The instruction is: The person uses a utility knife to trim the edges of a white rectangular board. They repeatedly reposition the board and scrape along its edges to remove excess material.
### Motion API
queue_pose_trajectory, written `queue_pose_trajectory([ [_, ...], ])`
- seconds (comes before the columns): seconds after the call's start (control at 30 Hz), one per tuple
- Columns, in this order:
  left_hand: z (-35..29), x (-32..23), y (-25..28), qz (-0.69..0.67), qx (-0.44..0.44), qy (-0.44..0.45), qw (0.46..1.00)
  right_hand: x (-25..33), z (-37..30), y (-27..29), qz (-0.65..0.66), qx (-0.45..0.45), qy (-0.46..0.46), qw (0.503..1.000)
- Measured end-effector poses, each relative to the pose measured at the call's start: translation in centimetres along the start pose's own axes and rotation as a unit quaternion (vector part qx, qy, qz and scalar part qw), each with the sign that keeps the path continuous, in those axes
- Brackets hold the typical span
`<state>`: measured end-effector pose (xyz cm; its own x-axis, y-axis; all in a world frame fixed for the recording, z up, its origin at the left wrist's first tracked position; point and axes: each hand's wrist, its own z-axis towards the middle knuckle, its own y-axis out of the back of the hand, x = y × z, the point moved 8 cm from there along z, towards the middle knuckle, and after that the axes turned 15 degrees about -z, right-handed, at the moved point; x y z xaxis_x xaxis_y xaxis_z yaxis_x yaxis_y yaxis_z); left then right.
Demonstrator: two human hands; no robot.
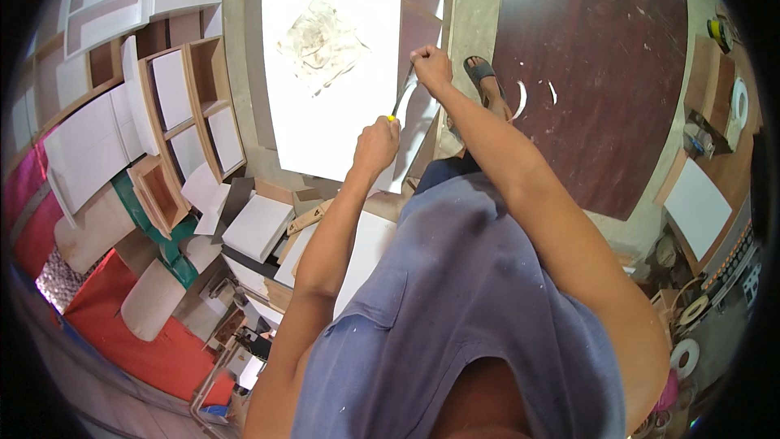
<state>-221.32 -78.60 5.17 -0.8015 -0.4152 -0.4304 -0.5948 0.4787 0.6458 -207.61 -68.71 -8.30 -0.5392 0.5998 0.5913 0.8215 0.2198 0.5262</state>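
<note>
Left hand (pixel 377 146) closed around yellow-ended hand tool (pixel 400 97), right hand (pixel 433 69) gripping far end, at white panel (pixel 333 138) edge. Seems partway: two curled strips (pixel 521 100) already off, another white strip (pixel 411 89) at edge.

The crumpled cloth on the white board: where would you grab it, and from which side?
Probably by the bunched folds near the middle of the crumpled cloth, pinched from above: it lies loosely creased on the white board with nothing on top. A free hand would be needed, since the left hand and right hand both appear to grip the slim dark tool.
</note>
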Motion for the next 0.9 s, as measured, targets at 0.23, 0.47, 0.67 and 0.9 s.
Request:
queue_pose_trajectory([
  [0.23, -1.9, 0.9, 1.1, -0.001, 0.016, 0.031, 0.999, -0.7, -1.7, -0.7, 0.007, 0.035, 0.033, 0.999],
  [0.47, -0.9, 1.2, -1.0, -0.009, -0.007, -0.012, 1.000, -1.1, -0.8, -1.0, 0.000, 0.015, -0.008, 1.000],
  [0.67, -4.6, 2.4, 0.2, -0.001, 0.037, 0.044, 0.998, -1.8, -4.2, -2.0, -0.013, 0.019, 0.052, 0.998],
  [0.9, -3.3, 3.5, -2.3, 0.005, 0.018, 0.000, 1.000, -2.7, -3.2, -2.1, 0.031, -0.006, -0.008, 0.999],
])
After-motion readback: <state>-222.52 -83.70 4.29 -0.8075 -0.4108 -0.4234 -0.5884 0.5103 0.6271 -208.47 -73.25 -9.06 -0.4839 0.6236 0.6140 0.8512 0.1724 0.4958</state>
